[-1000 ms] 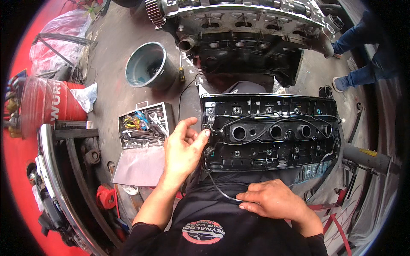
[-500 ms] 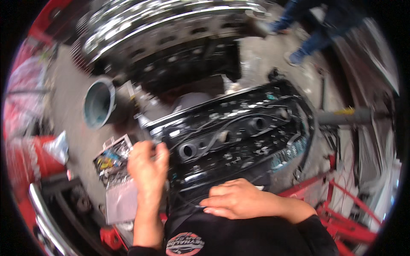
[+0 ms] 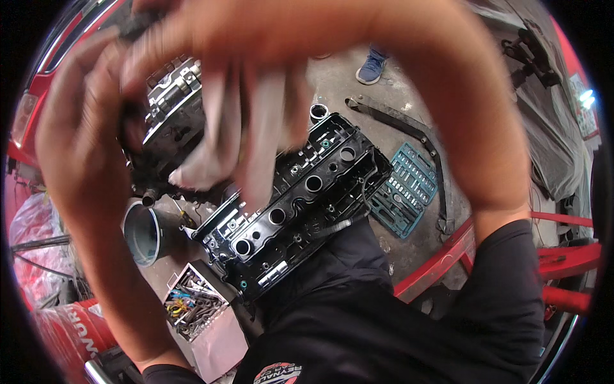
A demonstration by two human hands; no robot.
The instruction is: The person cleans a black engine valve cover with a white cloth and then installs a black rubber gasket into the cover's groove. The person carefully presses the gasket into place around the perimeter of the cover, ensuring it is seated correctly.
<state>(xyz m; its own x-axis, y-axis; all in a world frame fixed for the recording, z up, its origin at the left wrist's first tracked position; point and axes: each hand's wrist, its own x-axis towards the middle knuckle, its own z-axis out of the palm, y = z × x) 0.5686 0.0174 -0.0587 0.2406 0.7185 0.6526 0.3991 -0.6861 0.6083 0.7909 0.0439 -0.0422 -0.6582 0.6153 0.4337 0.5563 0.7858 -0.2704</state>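
Both my hands are raised close in front of the view and smeared by motion. My left hand (image 3: 83, 141) is at the left with its fingers up by my right hand's fingers; what lies between them, if anything, is too blurred to tell. From my right hand (image 3: 185, 38), at the top, hangs a pale, soiled rag (image 3: 214, 150) in loose folds, gripped in the fingers. Below, a black engine valve cover (image 3: 295, 200) rests across my lap with its ribbed inner side up and a row of round holes. The rag hides part of its far side.
An engine (image 3: 176, 105) stands at far left, partly behind my hands. A grey bucket (image 3: 142, 240) and an open toolbox (image 3: 217, 349) are to the left. At right lie a teal socket set (image 3: 409, 185), a dark metal arm (image 3: 396, 121) and a red frame (image 3: 441, 265). Someone's shoe (image 3: 371, 67) shows beyond.
Both hands have risen from the valve cover toward the view, and the rag now hangs from my right hand. The loose black strands no longer show across the cover. The view has shifted.
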